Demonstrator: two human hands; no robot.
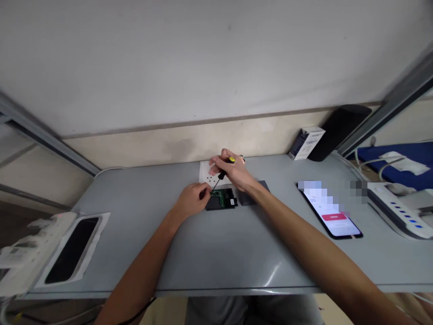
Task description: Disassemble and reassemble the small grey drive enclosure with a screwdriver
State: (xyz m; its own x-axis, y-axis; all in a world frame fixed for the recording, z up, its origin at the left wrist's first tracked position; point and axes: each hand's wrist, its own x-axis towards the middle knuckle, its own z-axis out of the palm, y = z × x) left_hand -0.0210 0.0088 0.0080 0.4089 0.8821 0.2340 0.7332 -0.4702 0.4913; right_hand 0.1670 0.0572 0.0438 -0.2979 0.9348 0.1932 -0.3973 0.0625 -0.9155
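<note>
My right hand (230, 169) is closed round a small screwdriver (222, 174) with a black handle and a yellow end. Its thin shaft slants down and left to the upper left part of a green circuit board (221, 198) in a black frame. At the board's left edge, my left hand (194, 198) has its fingertips pinched together close to the screwdriver tip; whether they hold a small part or just the board's edge is hidden. Several tiny dark screws (210, 179) lie on a white paper (204, 169) behind. Under my right wrist sits a dark grey flat cover (248, 197).
A lit phone (329, 212) lies at right, near a white power strip (399, 210). Behind stand a small box (306, 143) and a black cylinder (340, 131). At left, a dark phone (72, 250) rests on white paper beside another power strip (37, 253).
</note>
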